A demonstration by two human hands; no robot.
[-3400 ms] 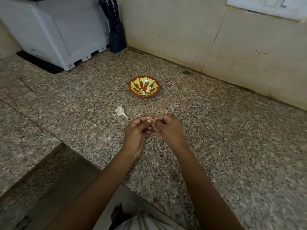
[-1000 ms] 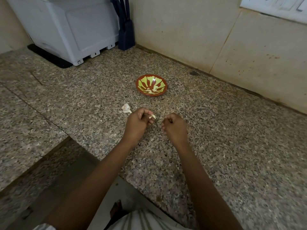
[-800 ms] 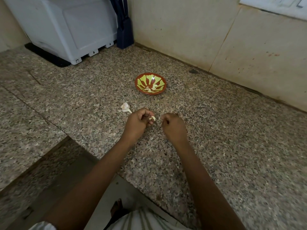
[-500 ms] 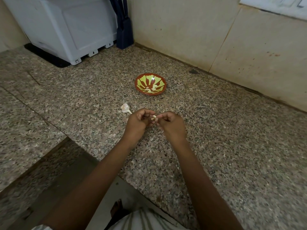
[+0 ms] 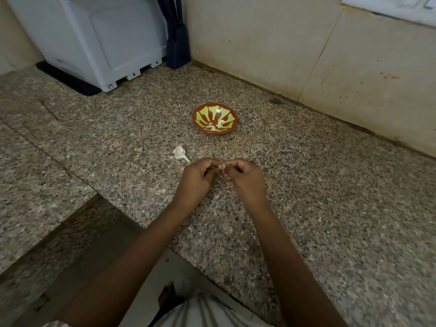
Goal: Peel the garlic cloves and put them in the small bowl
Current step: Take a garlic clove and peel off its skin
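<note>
The left hand [image 5: 197, 179] and right hand [image 5: 245, 179] are meeting over the bench [image 5: 330, 185], both pinching a small garlic clove [image 5: 220, 166] between curled fingertips, with most of it hidden. The small bowl [image 5: 195, 121], already holding peeled cloves, is sitting at 12 o'clock, well apart. A garlic remnant [image 5: 180, 154] is lying at 10 o'clock. A hard tug on the skin risks flicking the clove toward the bench edge at 6 o'clock.

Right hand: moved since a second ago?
Yes. Judged against the small bowl, the right hand has shifted left, closing the gap to the left hand; both now pinch the garlic clove.
</note>
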